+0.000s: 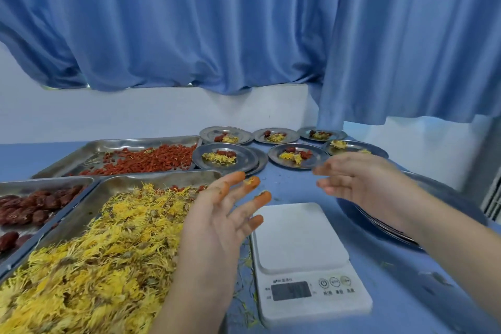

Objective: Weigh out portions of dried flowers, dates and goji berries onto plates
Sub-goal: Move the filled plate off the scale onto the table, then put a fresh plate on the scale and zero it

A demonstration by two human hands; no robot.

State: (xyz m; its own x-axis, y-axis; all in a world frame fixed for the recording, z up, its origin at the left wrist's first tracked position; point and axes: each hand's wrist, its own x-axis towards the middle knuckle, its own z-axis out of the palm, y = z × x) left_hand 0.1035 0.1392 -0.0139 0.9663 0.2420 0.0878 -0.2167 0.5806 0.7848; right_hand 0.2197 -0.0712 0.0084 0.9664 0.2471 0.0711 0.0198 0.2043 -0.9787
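A white kitchen scale stands in front of me with nothing on its platform. My left hand hovers open beside it, palm up, fingertips stained orange with petal bits stuck on. My right hand is open too, fingers pointing left above the table, holding nothing. A steel tray of yellow dried flowers lies at the near left. Behind it are a tray of red goji berries and a tray of dark red dates. Several small steel plates with mixed portions stand at the back.
A stack of bare steel plates lies under my right forearm at the right. Blue curtains hang over a white wall behind the blue table. Loose petals litter the table near the scale.
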